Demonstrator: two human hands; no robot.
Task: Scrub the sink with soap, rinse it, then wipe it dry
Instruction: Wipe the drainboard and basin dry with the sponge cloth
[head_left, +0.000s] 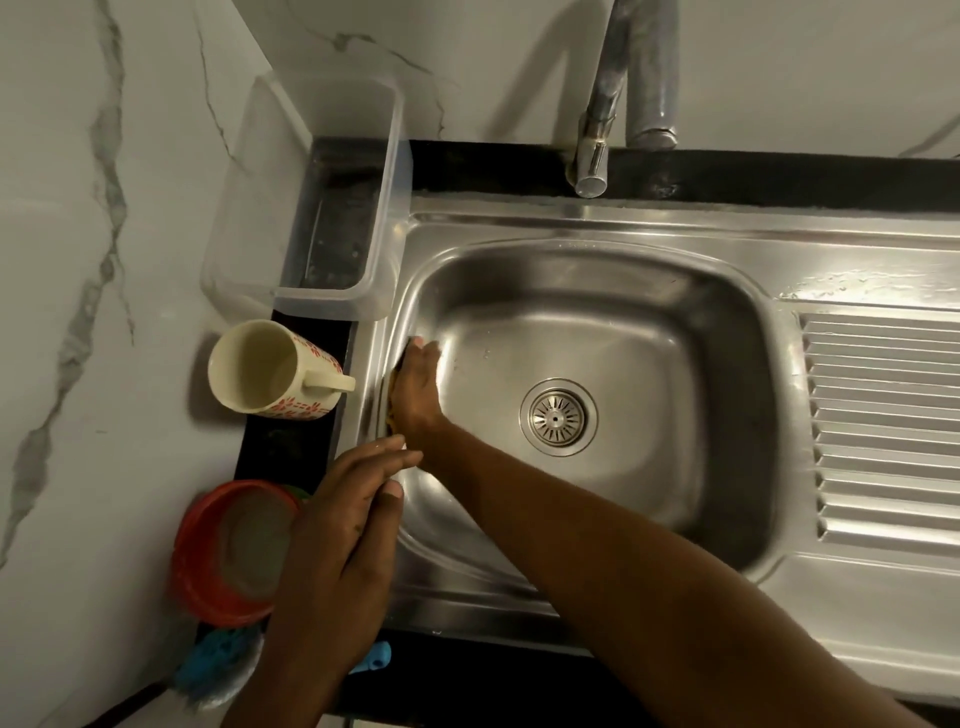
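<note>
Far left on the dark counter strip, hard against the marbled wall: a clear plastic tub (311, 208) at the back, then a cream mug with red flowers (270, 370), handle pointing toward the sink, then a red bowl (223, 556) nearest, partly hidden under the left hand. Below the bowl, a blue bristly scrubber (218, 665), cut off by the wrist. Next, the left hand (343, 535), released, fingers straight and together, laid flat on the left rim of the steel sink (717, 332), gripping nothing. Just right of it and farther back, the right hand (420, 389), down inside the basin, palm turned to the left wall, fingers stretched out rather than curled, pressing a scrub pad (389, 402) against that wall. Pad wedged between palm and steel, on the hand's left side, only a yellowish-brown edge and a greenish tip by the fingertips showing, all blurred. Right forearm slanting across the basin's near left corner. Middle of the basin floor: round drain strainer (558, 417), well apart from both hands. Behind the back rim, a chrome tap (597, 130), spout over the deck. Far right, a ribbed draining board (883, 426), wet sheen on the steel above it.
</note>
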